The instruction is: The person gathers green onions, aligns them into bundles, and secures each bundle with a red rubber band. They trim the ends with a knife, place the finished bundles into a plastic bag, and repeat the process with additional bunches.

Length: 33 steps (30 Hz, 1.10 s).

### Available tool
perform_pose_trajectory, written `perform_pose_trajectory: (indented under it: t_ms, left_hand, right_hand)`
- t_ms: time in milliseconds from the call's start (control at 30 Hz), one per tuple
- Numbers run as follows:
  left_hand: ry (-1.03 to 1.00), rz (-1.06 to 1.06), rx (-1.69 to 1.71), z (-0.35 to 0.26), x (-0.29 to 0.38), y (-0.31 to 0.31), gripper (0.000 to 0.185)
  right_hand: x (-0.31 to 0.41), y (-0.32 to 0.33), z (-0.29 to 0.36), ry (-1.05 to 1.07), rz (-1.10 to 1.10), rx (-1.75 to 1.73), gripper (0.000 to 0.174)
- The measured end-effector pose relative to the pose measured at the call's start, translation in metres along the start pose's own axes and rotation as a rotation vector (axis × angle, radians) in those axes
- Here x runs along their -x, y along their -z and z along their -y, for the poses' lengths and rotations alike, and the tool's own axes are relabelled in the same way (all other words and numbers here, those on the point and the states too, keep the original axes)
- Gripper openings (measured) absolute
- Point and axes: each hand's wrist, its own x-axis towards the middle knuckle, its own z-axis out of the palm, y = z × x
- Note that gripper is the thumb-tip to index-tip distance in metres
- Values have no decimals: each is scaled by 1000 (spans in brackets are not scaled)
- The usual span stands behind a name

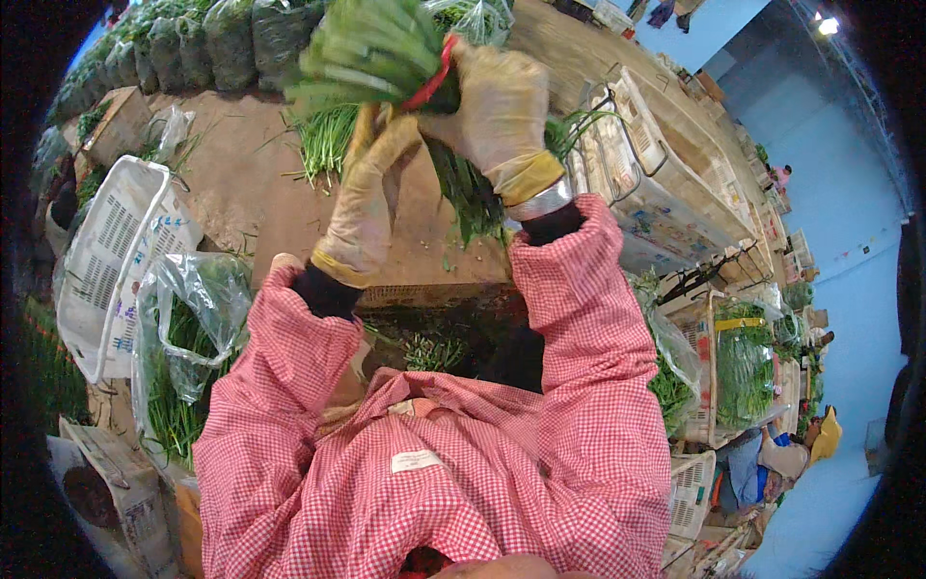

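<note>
A bunch of long green leafy vegetables, seemingly garlic chives (pixel 369 58), is raised above a brown work board (pixel 289 210) and looks blurred. Round it runs a red band (pixel 432 76). My right hand (pixel 499 108), in a worn pale glove with a yellow cuff, grips the bunch beside the band. Under it is my left hand (pixel 372 181), gloved alike, its fingers up against the stalks; how firmly they hold is unclear. Dark leaf ends (pixel 466 192) hang below my right hand. Loose green stalks (pixel 325 141) lie on the board behind my left hand.
At left stand a white plastic crate (pixel 108 268) and a clear bag of greens (pixel 192 340). Stacked white crates (pixel 651 174) are close at right, beyond my right forearm. Filled bags (pixel 231 43) line the far left. Co-workers (pixel 788 456) are at the far right.
</note>
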Motion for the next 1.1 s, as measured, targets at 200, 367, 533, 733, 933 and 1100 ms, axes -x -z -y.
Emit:
perform_pose_trajectory:
  t_ms: [200,367,533,733,933,1100]
  left_hand:
    - [-291,10,-153,-42,-19,-46,53]
    - [-223,5,-299,-58,-39,3,47]
    - [-245,93,-435,-103,-62,55,51]
    - [-55,397,-1438,-73,-77,94,76]
    - [454,796,-1927,78,-42,130,82]
    - [712,893,-2044,115,-47,138,109]
  right_hand:
    - [-18,73,35,-18,-22,-7,90]
    - [23,56,34,40,-52,-504,75]
    - [137,-26,-42,-538,145,-760,42]
    - [301,-108,-92,-847,957,-170,62]
    - [328,-133,-87,-845,898,-156,48]
    - [320,-121,-92,-1428,642,-828,50]
